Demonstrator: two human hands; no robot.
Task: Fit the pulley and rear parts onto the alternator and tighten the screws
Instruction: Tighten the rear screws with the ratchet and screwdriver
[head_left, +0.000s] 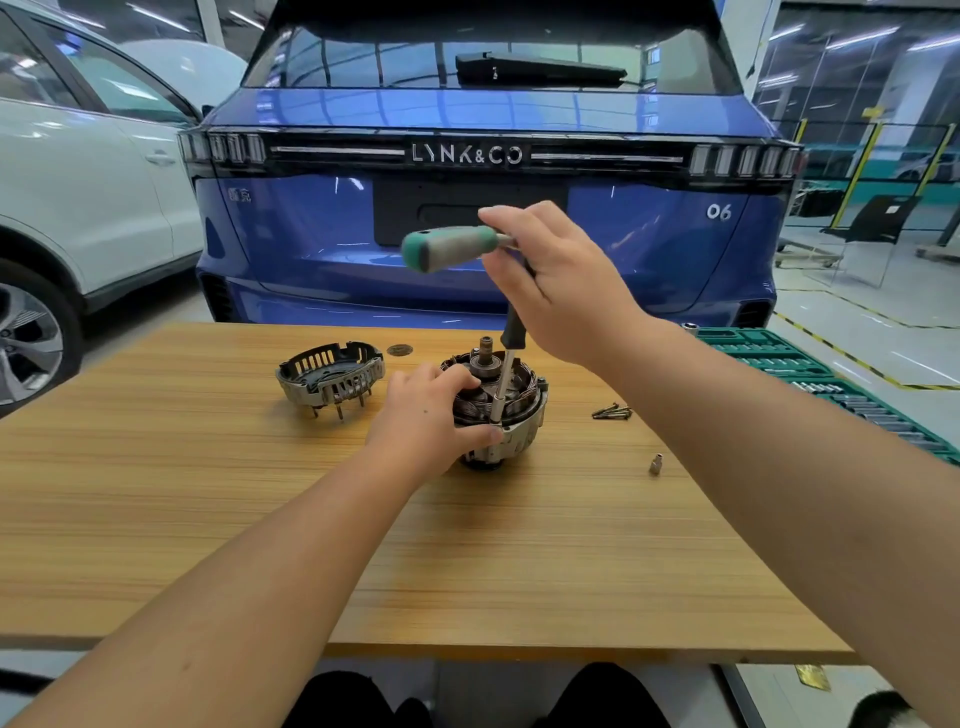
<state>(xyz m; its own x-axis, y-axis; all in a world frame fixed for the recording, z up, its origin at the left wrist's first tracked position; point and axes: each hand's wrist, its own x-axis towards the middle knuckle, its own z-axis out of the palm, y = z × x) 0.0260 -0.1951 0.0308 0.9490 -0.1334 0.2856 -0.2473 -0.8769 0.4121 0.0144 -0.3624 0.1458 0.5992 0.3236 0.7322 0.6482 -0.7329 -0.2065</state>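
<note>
A: Green and grey, that T-handle driver (457, 248). Why does the right hand (550, 280) curl round its crossbar from above?

B: Probably for twisting force; the shaft drops to a socket at the rim of the alternator (498, 410), centre frame.

A: And the left hand (431, 410)?

B: It grips the housing's side, fingers wrapped over the windings, likely bracing it against the turn.

A: The rear cover (330, 376)?

B: Off, just left of the alternator on the wooden table (208, 519). Spare screws (613, 412) lie right of it, within reach; a loose socket (655, 463) sits nearer the lower right.
</note>
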